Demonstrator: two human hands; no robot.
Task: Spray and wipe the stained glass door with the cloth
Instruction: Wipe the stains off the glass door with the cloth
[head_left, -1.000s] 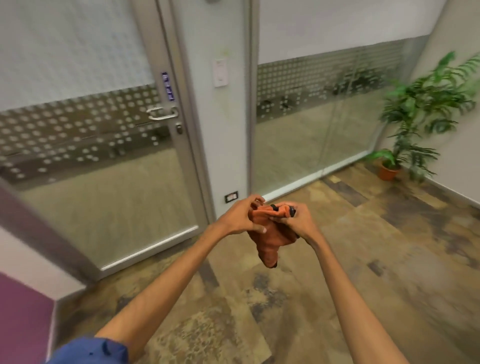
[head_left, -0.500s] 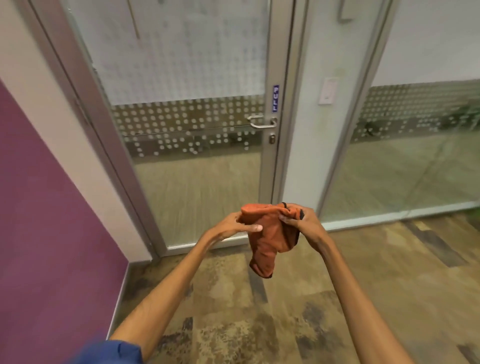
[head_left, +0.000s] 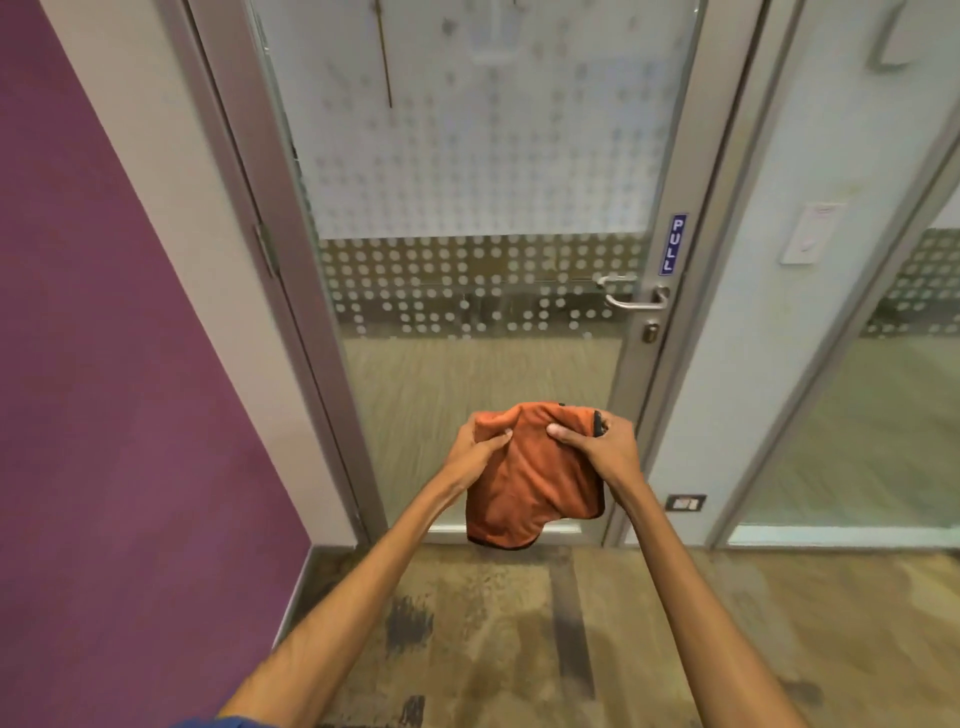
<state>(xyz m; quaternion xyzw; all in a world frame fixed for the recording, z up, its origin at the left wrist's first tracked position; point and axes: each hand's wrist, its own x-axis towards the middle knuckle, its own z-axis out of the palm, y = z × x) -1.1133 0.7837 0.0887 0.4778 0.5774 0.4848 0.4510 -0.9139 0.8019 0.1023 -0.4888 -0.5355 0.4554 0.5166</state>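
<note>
head view: orange cloth (head_left: 530, 483) pinched along its top edge between left hand (head_left: 475, 449) and right hand (head_left: 597, 447), rest hanging below, before glass door (head_left: 467, 208).

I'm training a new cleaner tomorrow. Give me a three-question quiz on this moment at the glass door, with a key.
1. True or false: the orange cloth is pressed flat against the glass door.
2. Which hands grip the cloth? A) the left hand only B) the right hand only C) both
3. Fill in: the blue sign above the door handle reads ____.

Key: 1. False; it hangs bunched between the hands, in front of the door. 2. C. 3. PULL.
</note>
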